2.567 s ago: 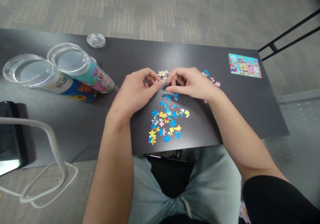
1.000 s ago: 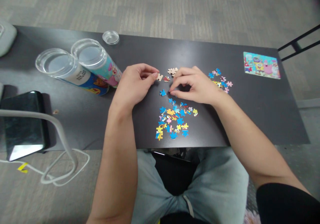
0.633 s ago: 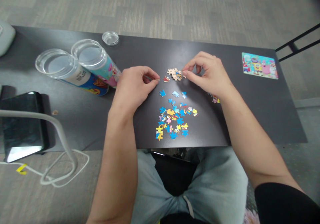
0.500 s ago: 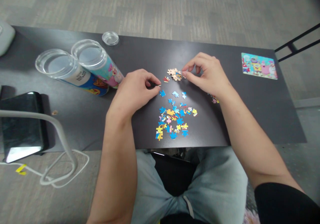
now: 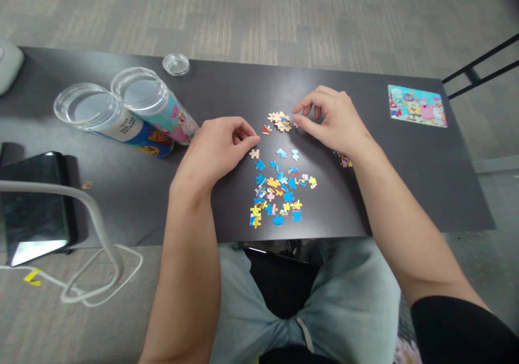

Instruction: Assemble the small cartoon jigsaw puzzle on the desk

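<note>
My left hand [image 5: 221, 146] hovers just left of the puzzle pieces, thumb and index tips together with nothing visible between them. Directly below those tips lies a tan, back-side-up puzzle piece [image 5: 254, 153]. A small pile of mostly tan-backed puzzle pieces [image 5: 279, 120] sits between the hands. My right hand [image 5: 330, 116] is at the pile's right edge, its thumb and index slightly apart; a small pinkish piece is partly hidden at the thumb tip. Nearer me spread several face-up puzzle pieces [image 5: 288, 196], mostly blue and yellow. A red piece [image 5: 266, 130] rests left of the pile.
Two clear-topped printed canisters [image 5: 140, 91] stand at the left, with a clear round lid [image 5: 176, 65] behind them. A colourful picture card [image 5: 417, 106] lies far right. More pieces [image 5: 344, 160] show beside my right wrist. A black device [image 5: 36, 202] and white cable [image 5: 95, 212] occupy the left.
The tan piece that was in my left fingers now lies on the table below them. A blue piece beneath them has shifted toward me. My right thumb and index have parted slightly.
</note>
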### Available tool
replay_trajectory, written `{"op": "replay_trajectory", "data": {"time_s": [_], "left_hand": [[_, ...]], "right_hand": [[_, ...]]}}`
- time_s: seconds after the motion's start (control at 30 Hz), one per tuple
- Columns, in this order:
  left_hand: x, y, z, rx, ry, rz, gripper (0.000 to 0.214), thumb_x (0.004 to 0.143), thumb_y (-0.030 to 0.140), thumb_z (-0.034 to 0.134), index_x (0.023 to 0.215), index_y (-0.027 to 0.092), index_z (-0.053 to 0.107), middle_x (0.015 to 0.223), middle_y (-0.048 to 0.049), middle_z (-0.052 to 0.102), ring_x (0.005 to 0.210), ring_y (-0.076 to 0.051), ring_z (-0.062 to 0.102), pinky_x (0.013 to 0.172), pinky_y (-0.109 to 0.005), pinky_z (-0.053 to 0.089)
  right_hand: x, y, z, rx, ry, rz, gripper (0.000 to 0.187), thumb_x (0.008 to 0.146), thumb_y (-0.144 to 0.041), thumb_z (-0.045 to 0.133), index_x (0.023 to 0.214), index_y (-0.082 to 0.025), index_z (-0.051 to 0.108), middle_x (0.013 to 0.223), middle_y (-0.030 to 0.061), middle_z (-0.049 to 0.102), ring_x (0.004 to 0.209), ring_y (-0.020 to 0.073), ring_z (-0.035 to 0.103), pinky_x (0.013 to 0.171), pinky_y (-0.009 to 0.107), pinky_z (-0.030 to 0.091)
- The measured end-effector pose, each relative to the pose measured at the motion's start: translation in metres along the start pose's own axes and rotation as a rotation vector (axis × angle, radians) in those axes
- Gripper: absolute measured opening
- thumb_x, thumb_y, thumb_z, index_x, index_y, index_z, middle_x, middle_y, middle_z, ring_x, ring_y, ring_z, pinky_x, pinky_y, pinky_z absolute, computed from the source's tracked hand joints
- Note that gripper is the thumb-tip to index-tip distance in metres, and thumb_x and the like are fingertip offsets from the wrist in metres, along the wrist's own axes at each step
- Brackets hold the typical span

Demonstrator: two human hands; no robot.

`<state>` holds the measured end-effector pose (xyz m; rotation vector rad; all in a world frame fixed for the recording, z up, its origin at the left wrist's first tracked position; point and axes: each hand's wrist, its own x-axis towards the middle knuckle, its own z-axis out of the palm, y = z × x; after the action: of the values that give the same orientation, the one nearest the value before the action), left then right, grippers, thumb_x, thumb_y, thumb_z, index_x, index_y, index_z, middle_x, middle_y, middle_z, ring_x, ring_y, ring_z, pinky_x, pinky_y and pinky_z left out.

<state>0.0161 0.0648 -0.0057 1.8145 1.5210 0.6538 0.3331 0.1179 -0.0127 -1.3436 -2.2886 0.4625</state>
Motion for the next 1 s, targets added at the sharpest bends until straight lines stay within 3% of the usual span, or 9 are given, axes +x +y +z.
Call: {"op": "replay_trajectory", "data": {"time_s": [0.17, 0.33, 0.43, 0.53, 0.7, 0.87, 1.0], "left_hand": [[0.000, -0.011, -0.009, -0.006, -0.095, 0.075, 0.018, 0.093, 0.055, 0.102, 0.098, 0.039, 0.095, 0.109, -0.0076, 0.090, 0.094, -0.035, 0.078, 0.095, -0.053, 0.068], [-0.001, -0.010, -0.009, -0.014, -0.096, 0.076, 0.012, 0.095, 0.046, 0.099, 0.090, 0.038, 0.091, 0.103, -0.0071, 0.087, 0.090, -0.034, 0.078, 0.093, -0.052, 0.066], [-0.003, -0.007, -0.007, -0.044, -0.065, 0.050, 0.009, 0.098, 0.041, 0.093, 0.092, 0.036, 0.088, 0.096, -0.0054, 0.086, 0.090, -0.033, 0.079, 0.091, -0.050, 0.067], [-0.004, -0.007, -0.008, -0.044, -0.036, 0.055, 0.003, 0.094, 0.032, 0.089, 0.092, 0.034, 0.088, 0.094, -0.0052, 0.084, 0.091, -0.032, 0.080, 0.091, -0.048, 0.067], [-0.007, -0.006, -0.013, -0.064, -0.098, 0.043, 0.013, 0.086, 0.027, 0.083, 0.093, 0.036, 0.088, 0.098, -0.0054, 0.086, 0.089, -0.032, 0.078, 0.087, -0.049, 0.065], [0.001, 0.001, 0.003, -0.069, 0.051, 0.037, 0.004, 0.097, 0.034, 0.090, 0.101, 0.033, 0.091, 0.103, -0.0079, 0.084, 0.093, -0.033, 0.077, 0.095, -0.051, 0.067], [0.014, 0.001, 0.018, -0.050, 0.065, 0.063, 0.013, 0.092, 0.031, 0.101, 0.102, 0.032, 0.092, 0.112, -0.0089, 0.086, 0.104, -0.036, 0.080, 0.103, -0.053, 0.068]], "right_hand": [[-0.002, -0.006, 0.004, 0.034, -0.043, -0.033, 0.014, 0.121, -0.044, 0.083, 0.127, -0.032, 0.087, 0.131, 0.0116, 0.090, 0.110, 0.0375, 0.080, 0.124, 0.067, 0.056], [-0.002, -0.026, 0.022, 0.019, -0.092, -0.070, 0.024, 0.121, -0.046, 0.085, 0.143, -0.036, 0.090, 0.152, 0.0172, 0.085, 0.141, 0.0500, 0.079, 0.126, 0.075, 0.060], [0.000, -0.034, 0.031, -0.014, -0.105, -0.058, 0.027, 0.120, -0.043, 0.088, 0.145, -0.037, 0.091, 0.152, 0.0181, 0.084, 0.144, 0.0528, 0.077, 0.125, 0.077, 0.061], [0.001, -0.036, 0.034, -0.018, -0.127, -0.053, 0.024, 0.120, -0.042, 0.087, 0.143, -0.037, 0.093, 0.149, 0.0174, 0.083, 0.141, 0.0515, 0.078, 0.127, 0.077, 0.060], [-0.001, -0.032, 0.022, 0.030, -0.212, -0.122, 0.017, 0.116, -0.046, 0.093, 0.132, -0.038, 0.096, 0.148, 0.0137, 0.083, 0.143, 0.0492, 0.078, 0.134, 0.076, 0.055], [0.001, -0.009, 0.008, 0.040, -0.008, -0.032, 0.023, 0.120, -0.047, 0.086, 0.138, -0.034, 0.093, 0.137, 0.0127, 0.087, 0.120, 0.0419, 0.080, 0.126, 0.069, 0.058], [0.001, 0.005, 0.008, -0.010, 0.020, 0.012, 0.025, 0.118, -0.050, 0.090, 0.135, -0.032, 0.091, 0.139, 0.0126, 0.089, 0.108, 0.0365, 0.077, 0.124, 0.067, 0.058]]}}
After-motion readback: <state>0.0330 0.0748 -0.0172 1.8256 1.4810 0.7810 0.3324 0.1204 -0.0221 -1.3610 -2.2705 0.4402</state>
